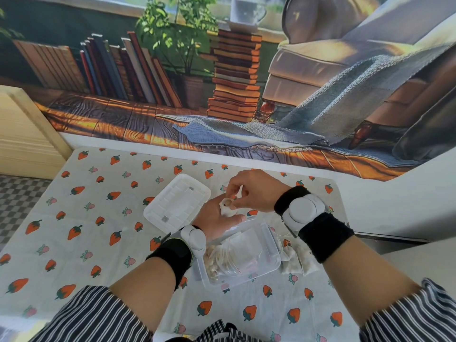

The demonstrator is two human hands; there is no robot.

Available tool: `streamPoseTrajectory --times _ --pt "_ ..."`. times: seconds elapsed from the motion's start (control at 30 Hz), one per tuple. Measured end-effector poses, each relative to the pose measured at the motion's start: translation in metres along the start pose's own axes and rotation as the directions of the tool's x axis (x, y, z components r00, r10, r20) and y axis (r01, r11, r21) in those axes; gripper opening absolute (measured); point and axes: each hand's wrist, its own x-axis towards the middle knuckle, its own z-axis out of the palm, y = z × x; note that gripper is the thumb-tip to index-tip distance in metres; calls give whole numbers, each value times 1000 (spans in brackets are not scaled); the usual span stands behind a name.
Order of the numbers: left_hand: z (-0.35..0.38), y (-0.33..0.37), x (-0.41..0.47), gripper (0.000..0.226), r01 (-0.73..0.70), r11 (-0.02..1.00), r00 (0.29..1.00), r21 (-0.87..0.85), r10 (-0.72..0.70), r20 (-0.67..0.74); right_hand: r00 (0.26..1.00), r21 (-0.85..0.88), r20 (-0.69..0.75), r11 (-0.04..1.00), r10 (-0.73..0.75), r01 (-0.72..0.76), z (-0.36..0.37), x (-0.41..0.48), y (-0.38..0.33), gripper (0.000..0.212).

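Thumb and forefinger of the right hand (254,192), fingers (237,205) together, pinch the rim of a small white pouch (226,210). The pouch lies on the upturned palm of the left hand (213,220), whose fingers are relaxed beneath it. Just below, a clear box (272,257) stands on the tabletop (98,243), with its lid (176,203) beside the left hand.

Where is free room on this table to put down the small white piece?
The widest bare tablecloth lies left of the lid, up to the table's left edge. A narrower strip runs between the clear box and your sleeves. Crowded in the middle: lid, box, and small bags right of it.
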Motion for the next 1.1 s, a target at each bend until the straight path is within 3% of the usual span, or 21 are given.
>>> streamPoseTrajectory --times 0.3,0.5,0.7,0.87,1.0,1.1 --pt "1 0 6 34 18 998 1000 -63 -17 16 999 52 27 998 34 -35 13 1 2 15" --pt "0 -3 8 42 -8 999 1000 -34 9 27 995 -38 -18 994 103 -103 14 7 5 10" --pt "-2 -6 10 38 -18 999 999 -31 19 35 991 83 -75 991 113 -107 3 4 3 17" --pt "-4 -8 10 40 5 998 999 -68 -2 42 996 126 -56 990 67 -59 0 1 3 25" --pt "-3 -6 12 33 20 993 1000 -117 -22 -15 997 57 62 997 50 -54 3 -1 4 13" --pt "-3 -6 13 34 16 995 1000 -102 -16 1 999 14 -19 999 -41 41 4 0 4 9"
